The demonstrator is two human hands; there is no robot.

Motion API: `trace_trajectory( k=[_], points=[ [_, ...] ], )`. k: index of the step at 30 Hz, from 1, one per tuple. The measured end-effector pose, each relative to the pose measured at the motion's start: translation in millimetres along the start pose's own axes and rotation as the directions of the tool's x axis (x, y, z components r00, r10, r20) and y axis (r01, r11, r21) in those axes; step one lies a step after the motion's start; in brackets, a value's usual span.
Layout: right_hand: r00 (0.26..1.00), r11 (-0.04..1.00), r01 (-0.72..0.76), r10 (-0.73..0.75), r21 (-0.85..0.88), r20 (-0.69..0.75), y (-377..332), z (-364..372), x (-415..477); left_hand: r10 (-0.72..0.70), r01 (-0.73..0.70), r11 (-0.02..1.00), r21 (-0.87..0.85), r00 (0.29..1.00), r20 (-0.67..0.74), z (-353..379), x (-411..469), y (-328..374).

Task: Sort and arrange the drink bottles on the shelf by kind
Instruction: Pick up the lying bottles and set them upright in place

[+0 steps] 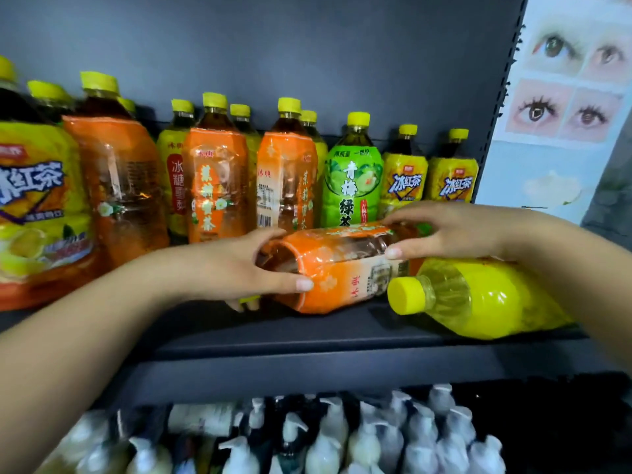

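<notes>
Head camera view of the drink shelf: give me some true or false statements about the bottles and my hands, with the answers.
1. The left hand and right hand both hold the orange bottle, which lies sideways. True.
2. The yellow bottle nearest the right hand stands upright. False: it lies on its side.
3. A green bottle stands upright behind the orange bottle. True.
4. The green bottle has a red cap. False: its cap is yellow.
</notes>
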State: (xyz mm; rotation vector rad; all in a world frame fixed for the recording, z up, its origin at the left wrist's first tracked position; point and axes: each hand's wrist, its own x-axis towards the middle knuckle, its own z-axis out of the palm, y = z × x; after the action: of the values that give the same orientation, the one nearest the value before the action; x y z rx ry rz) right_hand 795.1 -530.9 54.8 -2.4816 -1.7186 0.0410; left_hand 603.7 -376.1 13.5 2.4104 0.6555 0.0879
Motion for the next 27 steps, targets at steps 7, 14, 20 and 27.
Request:
trace_trajectory(
  k=[7,14,20,27],
  points=[
    [0.993,0.995,-0.009,0.021,-0.103,0.116,-43.6,-0.8,12.6,0.035,-0.046,0.996,-0.082,0.992,-0.123,-11.3,-8.7,-10.0],
    [0.992,0.974,0.127,-0.123,0.185,-0.036,-70.4,14.9,34.7,0.112,-0.22,0.965,-0.142,0.838,-0.535,-48.8,-30.4,-6.4],
    [0.977,0.848,0.186,-0.211,0.497,-0.005,-82.1,3.9,57.6,0.164,-0.488,0.827,-0.279,0.685,-0.71,-62.6,-25.3,-10.3],
    [0.976,0.697,0.123,-0.215,0.706,0.042,-85.6,9.1,64.0,0.286,-0.697,0.663,-0.273,0.573,-0.768,-68.0,0.0,-2.7]
  ],
)
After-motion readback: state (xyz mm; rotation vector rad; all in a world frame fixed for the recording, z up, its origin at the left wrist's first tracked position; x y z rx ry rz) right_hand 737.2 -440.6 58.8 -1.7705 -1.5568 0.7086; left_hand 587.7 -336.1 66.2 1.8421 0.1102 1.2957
